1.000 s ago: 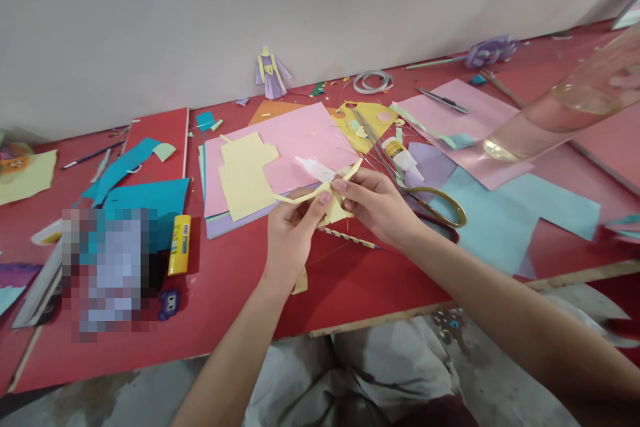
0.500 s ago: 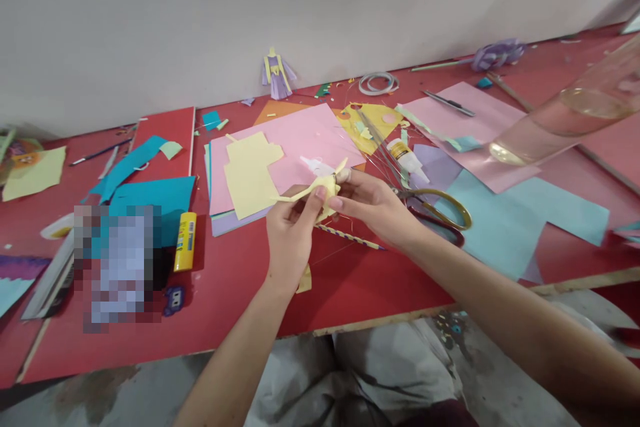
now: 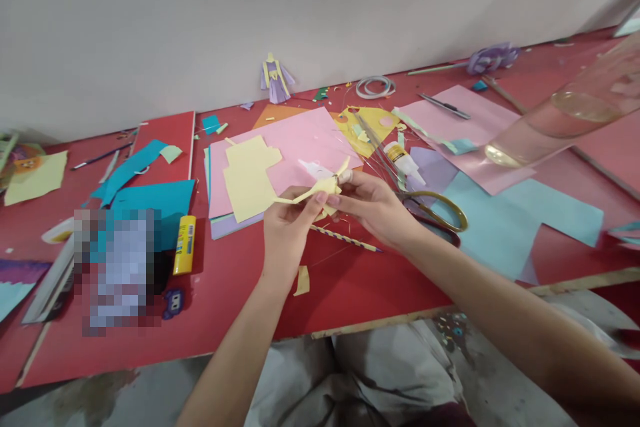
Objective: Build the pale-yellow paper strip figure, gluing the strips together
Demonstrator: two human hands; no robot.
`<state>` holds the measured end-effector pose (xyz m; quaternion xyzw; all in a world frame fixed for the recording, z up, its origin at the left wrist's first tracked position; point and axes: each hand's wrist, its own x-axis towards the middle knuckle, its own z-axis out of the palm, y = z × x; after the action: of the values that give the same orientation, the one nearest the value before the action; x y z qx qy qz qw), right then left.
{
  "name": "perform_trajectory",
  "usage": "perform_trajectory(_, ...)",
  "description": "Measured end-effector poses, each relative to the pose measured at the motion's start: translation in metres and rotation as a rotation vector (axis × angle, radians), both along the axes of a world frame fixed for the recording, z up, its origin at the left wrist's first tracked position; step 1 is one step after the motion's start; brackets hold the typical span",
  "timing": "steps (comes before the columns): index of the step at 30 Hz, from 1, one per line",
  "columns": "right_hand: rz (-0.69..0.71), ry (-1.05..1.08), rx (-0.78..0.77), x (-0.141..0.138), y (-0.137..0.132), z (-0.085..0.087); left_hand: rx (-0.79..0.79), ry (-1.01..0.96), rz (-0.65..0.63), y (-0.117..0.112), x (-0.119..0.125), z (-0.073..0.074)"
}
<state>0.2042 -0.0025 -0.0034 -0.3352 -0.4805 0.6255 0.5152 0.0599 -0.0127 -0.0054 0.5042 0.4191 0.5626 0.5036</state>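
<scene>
Both my hands meet above the red table (image 3: 240, 293), pinching a small folded piece of pale yellow paper (image 3: 323, 187) with thin strips sticking out left and up. My left hand (image 3: 287, 233) grips it from below with thumb and fingers closed. My right hand (image 3: 375, 207) pinches its right end. Under the hands lie a striped pencil (image 3: 350, 238) and a yellow scrap (image 3: 301, 280). Just right of my right hand lie gold-handled scissors (image 3: 435, 203) and a small glue bottle (image 3: 405, 160).
A pink sheet (image 3: 300, 140) with a yellow cut-out (image 3: 247, 173) lies behind the hands. Teal paper (image 3: 150, 197), a yellow glue stick (image 3: 184, 245) and a blurred object sit left. Light blue paper (image 3: 505, 213), a pink sheet and a clear tilted bottle (image 3: 560, 117) are right. A paper doll (image 3: 274, 77) leans on the wall.
Both hands have lifted the yellow paper piece slightly up and away from me. Their grip on it has shifted a little; the table items look unmoved.
</scene>
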Motion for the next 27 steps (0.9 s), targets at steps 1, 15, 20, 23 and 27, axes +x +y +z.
perform_trajectory(1, -0.001, 0.015, -0.014, 0.001, 0.001, 0.000, 0.003, -0.028, 0.025, 0.002, -0.003, 0.000)
perform_trajectory(15, 0.185, -0.186, 0.020, 0.008, 0.005, 0.003, -0.055, 0.628, -0.454, 0.030, -0.044, 0.054)
perform_trajectory(20, 0.181, -0.295, 0.028, 0.012, 0.007, 0.003, -0.129, 0.574, -0.562, 0.035, -0.044, 0.044)
perform_trajectory(23, 0.223, -0.337, 0.011, 0.013, 0.007, 0.003, -0.139, 0.510, -0.591, 0.034, -0.046, 0.037)
perform_trajectory(27, 0.039, -0.365, 0.038, 0.010, 0.008, 0.002, -0.153, 0.351, -0.459, 0.032, -0.042, 0.025)
